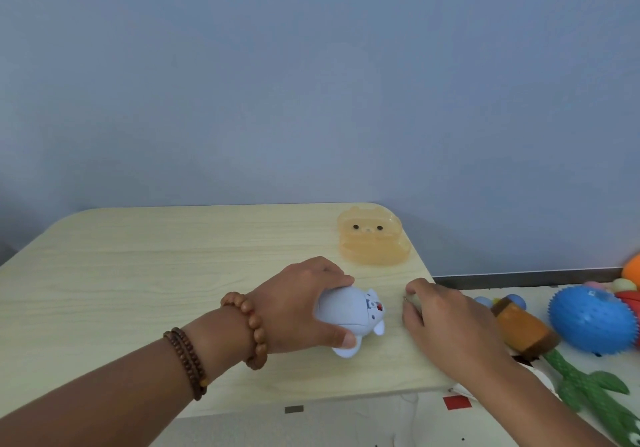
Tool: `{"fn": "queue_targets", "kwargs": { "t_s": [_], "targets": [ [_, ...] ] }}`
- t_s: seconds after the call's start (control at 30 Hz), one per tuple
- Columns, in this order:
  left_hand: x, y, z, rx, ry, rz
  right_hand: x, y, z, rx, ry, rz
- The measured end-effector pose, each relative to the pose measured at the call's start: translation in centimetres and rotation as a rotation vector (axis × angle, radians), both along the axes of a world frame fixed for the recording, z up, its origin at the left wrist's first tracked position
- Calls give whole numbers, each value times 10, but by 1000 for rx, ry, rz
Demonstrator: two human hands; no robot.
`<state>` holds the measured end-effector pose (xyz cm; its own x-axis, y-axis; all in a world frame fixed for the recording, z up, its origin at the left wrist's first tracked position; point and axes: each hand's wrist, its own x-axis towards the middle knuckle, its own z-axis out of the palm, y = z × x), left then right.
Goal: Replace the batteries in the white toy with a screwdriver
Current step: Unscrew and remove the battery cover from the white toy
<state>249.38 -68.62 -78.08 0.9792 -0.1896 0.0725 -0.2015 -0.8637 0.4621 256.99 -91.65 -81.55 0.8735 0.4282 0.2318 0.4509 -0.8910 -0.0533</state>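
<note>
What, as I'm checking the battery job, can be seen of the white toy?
The white toy is a small rounded animal figure of smooth pale plastic with stubby limbs. It lies tipped over on the light wooden table. A small recess with a red part shows on its right end. The left hand grips it, fingers over the top, thumb on the near side. The right hand does not touch it.

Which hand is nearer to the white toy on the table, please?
Left. The left hand grips the white toy. The right hand is on the table to the toy's right, apart from it.
</note>
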Motion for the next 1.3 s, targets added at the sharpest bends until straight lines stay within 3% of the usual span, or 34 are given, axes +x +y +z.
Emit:
{"fn": "queue_targets", "kwargs": {
  "t_s": [0.2,0.3,0.47,0.7,0.8,0.93,1.3],
  "targets": [
    [-1,-1,2,9,7,8,-1,0,10,-12,46,-9],
    [-3,0,1,16,11,8,-8,-4,24,73,1,66],
    [-3,1,2,23,9,1,-23,4,39,242,362,428],
    [-5,-2,6,25,21,41,-12,19,16,527,460,427],
    [-4,-14,4,-56,10,163,-10,23,16,527,466,445],
    [1,-37,5,61,-23,301,-7,24,16,499,472,446],
    [10,-59,19,108,62,401,-5,23,16,493,495,440]
  ]
}}
